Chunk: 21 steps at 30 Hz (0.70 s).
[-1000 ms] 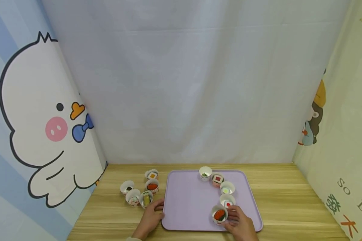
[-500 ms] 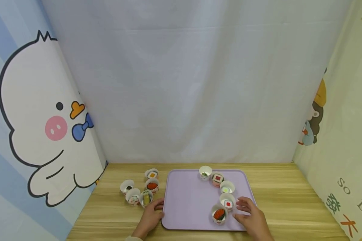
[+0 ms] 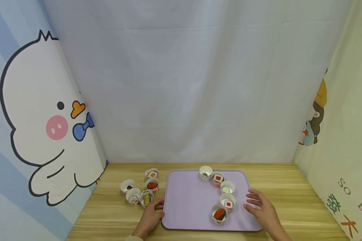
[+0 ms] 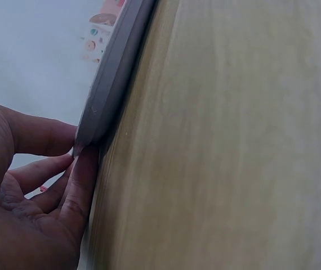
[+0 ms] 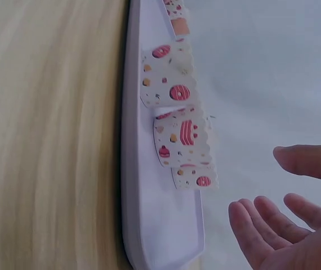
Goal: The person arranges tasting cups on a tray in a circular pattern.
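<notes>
My left hand [image 3: 151,214] rests on the table at the left edge of the lilac tray [image 3: 187,201]. In the left wrist view its thumb and fingers [image 4: 84,174] meet at the tray's rim. On the tray, a curved row of paper cups holds toy sushi pieces. The nearest cup [image 3: 219,215] holds an orange-topped piece; the cup beside it [image 3: 227,202] has a white piece with a red centre. My right hand [image 3: 260,207] hovers by the tray's right edge, empty, fingers spread. In the right wrist view the patterned cups [image 5: 177,135] stand apart from its fingertips.
Left of the tray, several more sushi cups stand clustered on the wooden table, among them one with a yellow-topped piece [image 3: 146,198] and one with an orange-topped piece [image 3: 152,185]. A pale curtain [image 3: 181,100] closes off the back, with printed cloths at both sides.
My right hand has let go of the nearest cup with the orange-topped piece and moved right to the tray's edge. That cup stands in place; my left hand stays put.
</notes>
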Tool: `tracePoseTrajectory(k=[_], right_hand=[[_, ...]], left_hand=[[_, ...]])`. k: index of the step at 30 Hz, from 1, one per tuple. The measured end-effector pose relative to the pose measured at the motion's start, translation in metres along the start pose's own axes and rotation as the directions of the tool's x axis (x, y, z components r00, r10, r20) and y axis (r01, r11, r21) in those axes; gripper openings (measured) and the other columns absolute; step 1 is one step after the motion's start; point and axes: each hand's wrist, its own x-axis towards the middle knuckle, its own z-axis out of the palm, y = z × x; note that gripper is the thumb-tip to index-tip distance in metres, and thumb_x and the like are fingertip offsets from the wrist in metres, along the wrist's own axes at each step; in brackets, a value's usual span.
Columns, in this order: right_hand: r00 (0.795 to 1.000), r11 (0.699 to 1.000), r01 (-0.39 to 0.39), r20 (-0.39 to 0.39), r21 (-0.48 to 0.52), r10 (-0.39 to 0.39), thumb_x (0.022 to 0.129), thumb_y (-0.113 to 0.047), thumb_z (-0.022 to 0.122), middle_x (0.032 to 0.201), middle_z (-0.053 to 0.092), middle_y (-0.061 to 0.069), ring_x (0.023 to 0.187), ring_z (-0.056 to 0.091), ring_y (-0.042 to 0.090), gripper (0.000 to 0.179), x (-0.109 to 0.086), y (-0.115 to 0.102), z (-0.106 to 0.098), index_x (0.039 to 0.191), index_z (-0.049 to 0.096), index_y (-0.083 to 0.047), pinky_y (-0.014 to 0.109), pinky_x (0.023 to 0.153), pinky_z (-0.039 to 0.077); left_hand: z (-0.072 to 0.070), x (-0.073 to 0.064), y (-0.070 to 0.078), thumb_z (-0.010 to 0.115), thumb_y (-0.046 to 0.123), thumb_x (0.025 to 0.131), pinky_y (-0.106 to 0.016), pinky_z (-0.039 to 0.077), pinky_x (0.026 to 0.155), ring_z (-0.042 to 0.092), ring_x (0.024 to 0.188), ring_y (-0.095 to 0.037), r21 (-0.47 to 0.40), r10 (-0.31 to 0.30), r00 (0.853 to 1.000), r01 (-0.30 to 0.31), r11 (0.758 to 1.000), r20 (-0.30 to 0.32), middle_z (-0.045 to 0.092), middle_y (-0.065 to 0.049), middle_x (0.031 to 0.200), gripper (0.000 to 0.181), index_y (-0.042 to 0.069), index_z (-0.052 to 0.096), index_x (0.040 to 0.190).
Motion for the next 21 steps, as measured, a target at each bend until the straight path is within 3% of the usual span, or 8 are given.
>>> tracePoseTrajectory(k=[6, 11, 21], right_hand=[[0.998, 0.998, -0.044, 0.052, -0.045, 0.046, 0.089, -0.015, 0.071, 0.135, 0.058, 0.024, 0.118, 0.062, 0.035, 0.060, 0.011, 0.007, -0.013, 0.141, 0.045, -0.001, 0.026, 0.082, 0.054], [0.994, 0.996, -0.080, 0.076, -0.038, 0.083, 0.091, -0.010, 0.066, 0.136, 0.054, 0.028, 0.117, 0.061, 0.035, 0.056, 0.022, 0.018, -0.022, 0.142, 0.043, 0.001, 0.032, 0.080, 0.056], [0.981, 0.986, -0.160, 0.113, 0.042, 0.155, 0.090, 0.001, 0.060, 0.128, 0.052, 0.035, 0.098, 0.065, 0.024, 0.055, 0.030, 0.043, -0.031, 0.140, 0.042, 0.007, 0.036, 0.073, 0.058]], left_hand=[[0.000, 0.000, -0.001, 0.064, -0.010, 0.075, -0.018, 0.050, 0.078, 0.064, 0.107, -0.034, -0.006, 0.013, 1.000, -0.013, 1.000, -0.003, 0.063, -0.025, 0.119, 0.055, -0.012, 0.055, 0.128], [0.000, 0.000, -0.001, 0.063, -0.010, 0.074, -0.019, 0.050, 0.078, 0.064, 0.106, -0.034, 0.000, 0.012, 1.000, -0.012, 1.000, 0.000, 0.063, -0.026, 0.120, 0.055, -0.013, 0.055, 0.128], [-0.001, 0.000, 0.001, 0.064, -0.009, 0.075, -0.019, 0.050, 0.077, 0.063, 0.107, -0.034, -0.006, -0.005, 1.000, 0.005, 1.000, 0.006, 0.063, -0.026, 0.121, 0.055, -0.013, 0.054, 0.129]])
